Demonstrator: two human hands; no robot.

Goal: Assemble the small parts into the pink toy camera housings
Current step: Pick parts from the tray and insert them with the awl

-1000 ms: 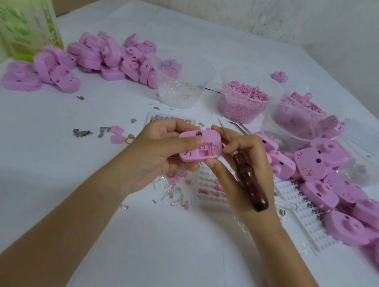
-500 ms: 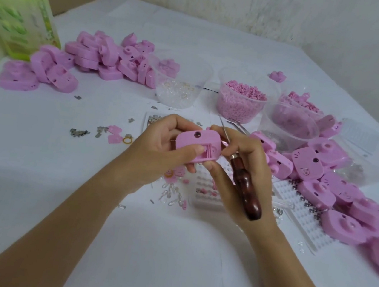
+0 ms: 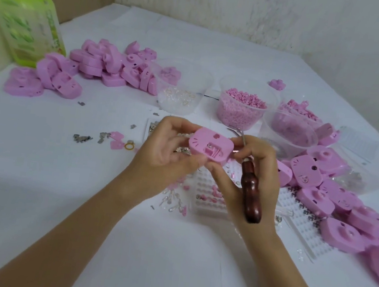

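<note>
The left hand [image 3: 165,154] curls round a pink plastic toy camera housing [image 3: 208,146], thumb along its lower edge and fingers behind its left side; the housing sits in the air above the white table [image 3: 57,186], between the two hands, its open rectangular recess turned toward the camera. The right hand [image 3: 231,187] pinches the housing's right end, thumb below and forefinger above; its other fingers wrap a dark wooden-handled tool [image 3: 250,192], the handle lying across the palm toward the wrist and the thin metal shaft rising past the forefinger.

Beneath the hands lies a white gridded plastic tray [image 3: 210,194] with small pink and clear pieces in some pockets. Behind stand three clear plastic cups: one of clear bits [image 3: 180,94], one heaped with tiny pink parts [image 3: 241,107], one with larger pink pieces [image 3: 289,130]. More pink housings lie in two heaps — a far-left pile [image 3: 107,67] and a right-hand pile [image 3: 335,201]; a green-labelled plastic bottle [image 3: 23,25] stands at the far left.
</note>
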